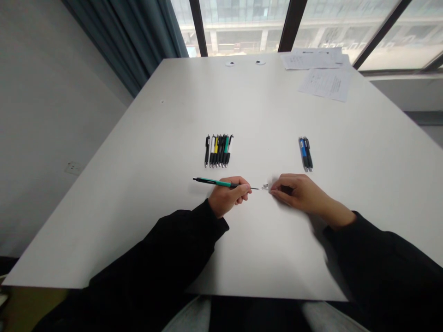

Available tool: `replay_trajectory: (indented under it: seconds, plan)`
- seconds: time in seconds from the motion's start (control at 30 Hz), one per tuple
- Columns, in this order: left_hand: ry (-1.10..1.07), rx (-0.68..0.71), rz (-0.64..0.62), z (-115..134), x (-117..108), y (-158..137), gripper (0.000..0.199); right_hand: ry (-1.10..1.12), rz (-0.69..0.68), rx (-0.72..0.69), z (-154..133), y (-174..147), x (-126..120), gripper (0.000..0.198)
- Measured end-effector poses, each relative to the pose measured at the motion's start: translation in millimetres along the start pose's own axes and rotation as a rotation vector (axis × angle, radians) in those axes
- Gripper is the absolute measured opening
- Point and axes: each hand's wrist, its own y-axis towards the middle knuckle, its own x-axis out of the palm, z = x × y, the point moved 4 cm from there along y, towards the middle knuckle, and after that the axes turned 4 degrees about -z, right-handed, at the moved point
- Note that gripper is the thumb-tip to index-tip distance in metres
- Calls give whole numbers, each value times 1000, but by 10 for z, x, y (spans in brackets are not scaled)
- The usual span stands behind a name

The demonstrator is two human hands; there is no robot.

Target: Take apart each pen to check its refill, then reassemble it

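Note:
My left hand [231, 196] is closed round a green and black pen [216, 182] that lies nearly level. Out of the pen's right end sticks a thin refill [255, 188], bare of any tip cone. Just right of the refill's point is a small silvery piece [265, 186], too small to make out clearly. My right hand [297, 192] has thumb and forefinger brought together beside that piece. Whatever they pinch, if anything, is hidden or blurred.
A row of several pens [219, 151], black, white, yellow and green, lies beyond my left hand. A small group of blue and black pens [305, 153] lies beyond my right hand. Printed papers [325, 83] rest at the white table's [138, 152] far right, by the window.

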Motion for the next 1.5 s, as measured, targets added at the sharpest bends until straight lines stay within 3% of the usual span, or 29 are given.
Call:
replay_trajectory:
  seconds: [0.37,1.5]
  plan:
    - [2,8,-10,11,8,1,22,-28,56,30,-15,10,-11,14]
    - [-6,24,-29,-18,-5,7,20,-65,54,91,-49,11,5,15]
